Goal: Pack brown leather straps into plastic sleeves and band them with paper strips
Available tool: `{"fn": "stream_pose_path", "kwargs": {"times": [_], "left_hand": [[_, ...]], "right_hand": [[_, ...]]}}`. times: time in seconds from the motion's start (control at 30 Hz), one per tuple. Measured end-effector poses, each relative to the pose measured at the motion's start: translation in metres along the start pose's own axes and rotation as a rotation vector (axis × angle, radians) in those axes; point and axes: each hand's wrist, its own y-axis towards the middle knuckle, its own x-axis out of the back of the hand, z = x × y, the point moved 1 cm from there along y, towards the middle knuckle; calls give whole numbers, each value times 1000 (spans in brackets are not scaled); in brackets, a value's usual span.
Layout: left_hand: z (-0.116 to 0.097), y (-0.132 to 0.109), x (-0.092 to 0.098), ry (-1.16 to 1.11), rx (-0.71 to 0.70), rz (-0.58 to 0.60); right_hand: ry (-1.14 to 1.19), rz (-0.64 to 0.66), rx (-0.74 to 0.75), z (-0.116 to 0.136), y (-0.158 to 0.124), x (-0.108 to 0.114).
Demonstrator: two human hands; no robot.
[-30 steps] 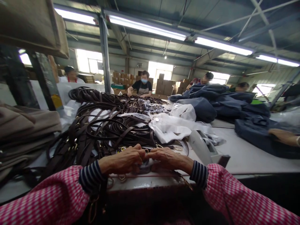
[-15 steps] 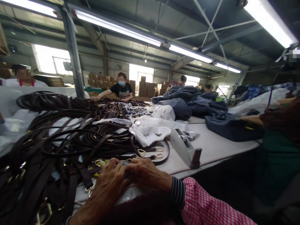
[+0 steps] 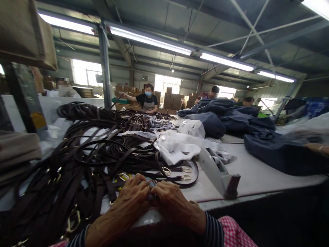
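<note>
Across the foreground and back toward the far side: pale worktable [image 3: 257, 163], near edge dropping off into dark. Dark blue fabric pile [image 3: 239, 115] fills its right half, one piece slumped forward toward the right edge. Dark brown straps [image 3: 84, 111], coiled and tangled, cover the left half, spilling down to bottom left. Co-worker [image 3: 148, 99] in a face mask at the far side, one arm out to the side, a strap raised in that hand. White sheeting [image 3: 177, 147] lies crumpled mid-table, overlapping some straps. Grey tape dispenser [image 3: 216, 171] sits near the front edge, right of both hands and apart from them.

Left hand [image 3: 130, 200] and right hand [image 3: 173, 200] meet at the front edge, palms down, fingers curled, fingertips almost together. Both pinch the same small greyish piece [image 3: 152, 184]: it's between the fingertips, mostly hidden, can't tell exactly what it is. Oval gold-toned clasps [image 3: 186, 175] on strap ends lie just beyond the right hand. Yellow bit [image 3: 120, 179] beside the left knuckles, mostly covered.
</note>
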Motion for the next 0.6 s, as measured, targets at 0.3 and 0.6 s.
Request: {"fn": "stream_pose_path", "kwargs": {"times": [0.3, 0.6], "left_hand": [[8, -11, -58, 365, -161, -355], [14, -3, 5, -107, -82, -110]], "right_hand": [[-127, 73, 24, 21, -19, 13], [211, -189, -338, -43, -23, 96]]}}
